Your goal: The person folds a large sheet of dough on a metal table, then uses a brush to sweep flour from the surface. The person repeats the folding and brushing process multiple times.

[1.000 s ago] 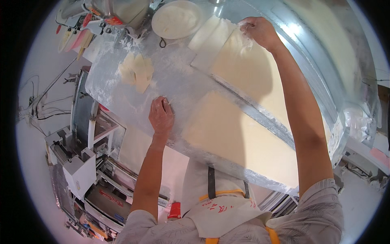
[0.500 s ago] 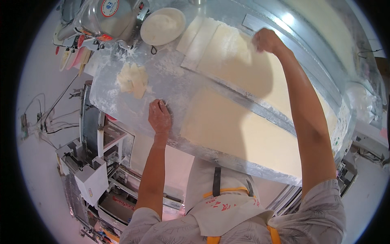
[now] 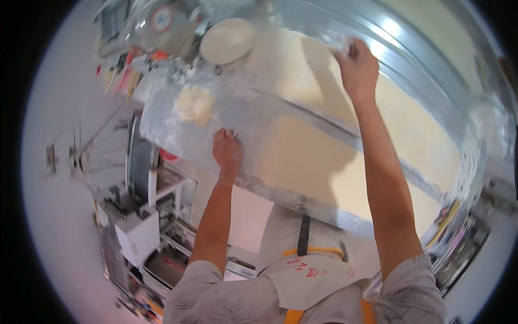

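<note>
While the right hand (image 3: 360,73) is up over the far edge of a long, flat sheet of dough (image 3: 313,75), the left hand (image 3: 227,149) rests on the counter (image 3: 162,116), left of the dough. The right hand's fingers are bent, but they look blurry, so I cannot tell if its grip is on anything. The left hand's grip is bent in, with the fingers together.

The long sheet lies on the far side and goes a long way to the right, past the right arm. A second sheet (image 3: 302,156) lies on the near side, close to the person's tummy. It is pale yellow and flat too. A thin grey strip runs between the two sheets, so they are apart. The right arm reaches over both of them.

A small pile of dough bits (image 3: 195,105) sits just past the left hand, a little to the left. A round white bowl (image 3: 227,42) is farther away, near the far left corner of the long sheet. White flour (image 3: 152,129) is dusted on the left part of the counter.
</note>
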`<state>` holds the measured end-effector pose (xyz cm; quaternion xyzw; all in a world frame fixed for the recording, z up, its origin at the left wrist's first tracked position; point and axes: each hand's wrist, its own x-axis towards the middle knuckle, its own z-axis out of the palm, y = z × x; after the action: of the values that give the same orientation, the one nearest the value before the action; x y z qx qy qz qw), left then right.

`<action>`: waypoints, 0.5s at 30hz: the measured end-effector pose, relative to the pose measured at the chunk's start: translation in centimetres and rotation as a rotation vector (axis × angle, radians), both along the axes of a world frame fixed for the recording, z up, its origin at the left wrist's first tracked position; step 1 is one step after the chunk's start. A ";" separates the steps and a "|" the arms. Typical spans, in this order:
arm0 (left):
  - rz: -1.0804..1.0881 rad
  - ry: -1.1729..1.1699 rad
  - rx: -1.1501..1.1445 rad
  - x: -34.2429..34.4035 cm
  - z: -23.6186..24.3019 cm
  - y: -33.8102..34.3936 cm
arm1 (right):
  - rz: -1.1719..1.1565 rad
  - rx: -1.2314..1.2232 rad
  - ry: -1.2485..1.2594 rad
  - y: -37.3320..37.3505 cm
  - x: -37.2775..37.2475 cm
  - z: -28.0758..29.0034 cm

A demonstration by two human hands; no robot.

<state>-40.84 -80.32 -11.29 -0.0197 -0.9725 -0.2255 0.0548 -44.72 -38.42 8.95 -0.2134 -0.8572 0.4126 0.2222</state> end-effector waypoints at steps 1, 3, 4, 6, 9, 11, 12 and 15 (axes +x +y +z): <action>-0.065 0.039 -0.014 0.1 -1.9 -0.9 | -0.083 -0.061 -0.124 1.6 5.7 -1.1; -0.163 0.088 0.019 0.3 -5.0 -1.1 | -0.222 -0.118 -0.155 3.7 18.5 -4.8; -0.154 0.064 0.053 1.0 -4.8 -0.4 | -0.262 -0.019 -0.087 4.6 25.0 -5.8; -0.102 0.014 0.099 1.2 -3.2 -0.6 | -0.426 0.166 -0.114 8.5 36.0 -6.4; -0.100 0.036 0.070 -0.7 -0.9 -3.8 | -0.794 -0.071 -0.277 12.6 52.2 -8.0; -0.144 -0.005 0.052 -0.2 0.5 -4.6 | -0.949 0.150 -0.437 16.8 64.9 -11.5; -0.018 -0.110 0.057 2.3 3.0 -4.3 | -1.071 0.150 -0.529 18.9 68.9 -12.1; 0.078 -0.296 -0.037 8.5 4.9 -2.9 | -1.307 0.500 -0.807 28.0 84.6 -16.3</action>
<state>-32.38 -83.24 -6.35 0.0503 -0.9739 -0.2058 -0.0809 39.85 -10.41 -7.37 -0.7479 -0.6403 -0.1136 0.1330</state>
